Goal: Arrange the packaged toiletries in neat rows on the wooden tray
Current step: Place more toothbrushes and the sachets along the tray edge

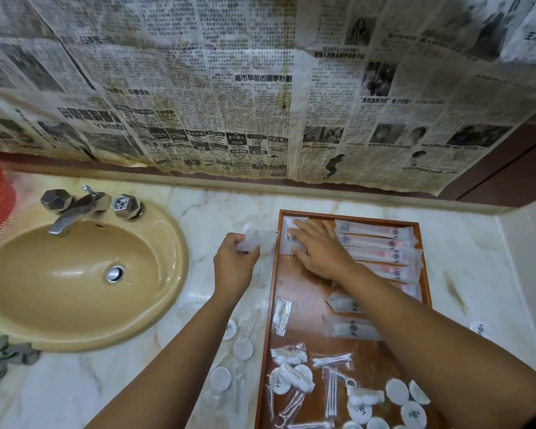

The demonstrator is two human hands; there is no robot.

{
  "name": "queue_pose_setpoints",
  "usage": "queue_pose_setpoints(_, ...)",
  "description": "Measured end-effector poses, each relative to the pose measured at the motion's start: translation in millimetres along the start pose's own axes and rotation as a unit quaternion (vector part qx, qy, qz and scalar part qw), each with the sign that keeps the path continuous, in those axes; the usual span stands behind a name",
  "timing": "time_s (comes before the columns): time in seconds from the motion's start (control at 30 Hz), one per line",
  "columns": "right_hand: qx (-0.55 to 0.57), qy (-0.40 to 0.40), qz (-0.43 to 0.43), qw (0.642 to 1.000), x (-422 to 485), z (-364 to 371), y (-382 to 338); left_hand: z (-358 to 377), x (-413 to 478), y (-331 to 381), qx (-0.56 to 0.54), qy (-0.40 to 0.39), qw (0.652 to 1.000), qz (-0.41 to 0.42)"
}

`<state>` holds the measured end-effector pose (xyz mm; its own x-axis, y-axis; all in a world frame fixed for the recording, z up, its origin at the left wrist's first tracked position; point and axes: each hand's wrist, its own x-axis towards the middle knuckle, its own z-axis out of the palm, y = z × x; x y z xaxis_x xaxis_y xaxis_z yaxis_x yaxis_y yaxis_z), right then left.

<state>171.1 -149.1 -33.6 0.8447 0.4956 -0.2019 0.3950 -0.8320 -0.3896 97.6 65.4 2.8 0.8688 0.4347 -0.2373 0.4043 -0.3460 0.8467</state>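
The wooden tray [304, 292] is lying lengthwise on the counter. Long frosted packets [375, 230] with pink ends are lying side by side in a column at its 1 o'clock. White sachets [288, 222] are sitting in the 11 o'clock corner, with the right hand [322, 252] pressing flat on them. Two frosted pouches [350, 328] are lying askew near the centre, and a slim clear packet [281, 315] is lying at 9 o'clock. Cotton bud packs [331, 360], floss picks [291, 404] and round white packets [396, 391] are lying jumbled from 5 to 7 o'clock. More round packets [220, 379] are lying off the tray at 8 o'clock, and the left hand [234, 258] is gripping a crumpled clear packet [252, 238] beyond 10 o'clock.
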Motion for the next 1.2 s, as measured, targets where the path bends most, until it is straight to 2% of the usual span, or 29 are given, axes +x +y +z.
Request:
queue_pose_setpoints(0.07,0.108,0.083,0.077,0.988,-6.7,-10.9,-12.1,1.9,-4.4,1.8,0.009,-0.004,0.999,0.053)
queue_pose_setpoints(0.1,0.192,0.1,0.137,0.967,-10.4,-20.3,-20.1,3.5,-5.8,1.9,0.019,-0.008,0.995,0.098)
queue_pose_setpoints(0.13,0.297,0.08,0.196,0.931,-13.9,-30.2,-27.5,5.7,-6.6,0.9,0.036,-0.015,0.987,0.156)
queue_pose_setpoints(0.2,0.48,-0.04,0.275,0.832,-20.7,-47.7,-38.6,10.8,-7.9,-2.0,0.084,-0.032,0.957,0.276)
queue_pose_setpoints(0.23,0.531,-0.083,0.291,0.792,-24.3,-52.4,-39.7,13.3,-8.0,-2.9,0.115,-0.037,0.936,0.331)
queue_pose_setpoints(0.27,0.557,-0.098,0.295,0.77,-26.6,-52.3,-37.5,15.1,-7.8,-3.2,0.148,-0.038,0.913,0.378)
queue_pose_setpoints(0.37,0.567,-0.042,0.299,0.767,-30.8,-43.2,-26.5,16.9,-7.5,-4.7,0.206,-0.037,0.861,0.464)
queue_pose_setpoints(0.47,0.592,-0.021,0.309,0.744,-32.4,-38.9,-20.0,15.0,-9.5,-12.1,0.23,-0.035,0.837,0.495)
queue_pose_setpoints(0.67,0.621,-0.01,0.308,0.721,-32.7,-36.3,-15.3,14.2,-7.3,-19.5,0.219,-0.032,0.874,0.433)
queue_pose_setpoints(0.8,0.627,-0.006,0.296,0.721,-31.8,-30.5,-19.7,18.8,-9.1,-20.2,0.239,-0.085,0.887,0.385)
queue_pose_setpoints(0.87,0.617,-0.011,0.284,0.734,-28.0,-28.2,-20.9,22.8,-10.0,-24.4,0.241,-0.106,0.891,0.371)
queue_pose_setpoints(0.93,0.58,0.006,0.279,0.766,-18.9,-25.8,-21.3,28.1,-8.7,-27.6,0.258,-0.114,0.886,0.368)
queue_pose_setpoints(1.1,0.395,0.083,0.255,0.879,16.8,-24.4,-18.9,43.3,5.4,-13.3,0.285,-0.071,0.895,0.335)
queue_pose_setpoints(1.2,0.313,0.118,0.239,0.912,31.6,-21.9,-16.8,51.4,18.9,-8.2,0.319,-0.043,0.886,0.335)
